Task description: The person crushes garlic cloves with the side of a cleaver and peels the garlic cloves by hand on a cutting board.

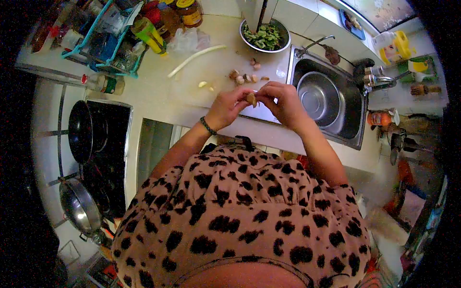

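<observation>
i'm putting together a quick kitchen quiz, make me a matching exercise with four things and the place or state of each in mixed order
Things
1. small brown piece
2. bowl
3. round metal basin
4. long pale stalk

Places and states
A. sitting inside the sink
B. lying slightly curved on the counter
C. at the fingers of the left hand and right hand
D. holding green pieces

Right pairs: 1-C; 2-D; 3-A; 4-B

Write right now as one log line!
left hand: on small brownish piece | right hand: on same piece | counter: peeled garlic, pale stalk | sink: metal basin
</observation>
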The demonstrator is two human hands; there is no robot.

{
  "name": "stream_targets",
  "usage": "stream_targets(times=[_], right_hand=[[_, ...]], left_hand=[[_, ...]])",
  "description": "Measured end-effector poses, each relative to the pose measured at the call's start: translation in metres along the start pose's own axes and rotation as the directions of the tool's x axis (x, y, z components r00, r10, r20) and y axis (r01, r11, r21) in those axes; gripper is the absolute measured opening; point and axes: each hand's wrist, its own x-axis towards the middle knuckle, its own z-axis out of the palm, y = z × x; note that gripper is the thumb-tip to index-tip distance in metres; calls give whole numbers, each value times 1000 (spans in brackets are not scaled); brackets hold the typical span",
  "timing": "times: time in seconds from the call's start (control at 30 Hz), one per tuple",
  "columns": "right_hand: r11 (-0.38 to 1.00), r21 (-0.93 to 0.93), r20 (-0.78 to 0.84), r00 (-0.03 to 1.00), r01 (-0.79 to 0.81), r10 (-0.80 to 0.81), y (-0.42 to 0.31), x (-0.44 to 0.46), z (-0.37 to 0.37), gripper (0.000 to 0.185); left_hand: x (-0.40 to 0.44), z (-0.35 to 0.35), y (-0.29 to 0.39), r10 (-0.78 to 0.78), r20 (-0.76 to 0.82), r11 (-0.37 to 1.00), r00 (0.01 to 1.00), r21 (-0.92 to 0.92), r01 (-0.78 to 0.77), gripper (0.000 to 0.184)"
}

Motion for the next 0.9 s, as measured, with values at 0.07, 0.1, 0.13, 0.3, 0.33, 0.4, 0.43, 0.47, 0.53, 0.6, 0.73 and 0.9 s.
stream_targets(times=[0.07, 0.1, 0.13, 0.3, 0.33, 0.4, 0.43, 0.47, 0.53, 0.6, 0.73, 0.9], right_hand=[[996, -79, 111, 994, 28, -20, -2, 2, -5, 8], [997, -79, 108, 994, 27, -18, -1, 1, -6, 8], [990, -129, 130, 991, 47, -30, 0, 1, -7, 7], [976, -200, 89, 994, 84, -67, 3, -3, 1, 11], [998, -24, 120, 991, -60, 63, 6, -3, 1, 11], [967, 147, 173, 968, -209, 183, 19, -6, 9, 12], [936, 221, 169, 956, -274, 240, 35, -8, 19, 13], [896, 293, 171, 940, -334, 295, 48, -10, 26, 15], [886, 258, 166, 921, -385, 352, 65, -13, 33, 15], [866, 266, 1, 898, -424, 440, 54, -9, 31, 14], [983, 135, -170, 974, -125, 147, 1, -7, 12, 13], [999, -54, -276, 961, -9, -6, 4, -8, 26, 19]], left_hand=[[0, 0, 2, 53, 14, 998, 998, 44, -54, 28], [0, 1, 3, 107, 29, 990, 994, 89, -109, 28], [-1, 3, 2, 108, 32, 990, 994, 88, -110, 28], [-7, 12, 7, 11, 6, 993, 1000, -117, -10, 34], [-8, 12, 10, 11, 6, 993, 1000, -116, -10, 34], [-8, 9, 24, -8, -27, 972, 1000, -235, 1, 34], [-7, 9, 22, -8, -28, 972, 1000, -235, 1, 34], [-5, 9, 18, 111, -25, 984, 993, -137, -114, 33], [-4, 14, 8, 225, -15, 974, 974, -37, -226, 31], [-1, 18, 5, 60, -107, 986, 993, -146, -75, 25], [0, 14, 14, -14, -202, 1000, 979, -13, 11, 24], [7, 23, 13, -5, -288, 991, 958, 129, 44, 20]])
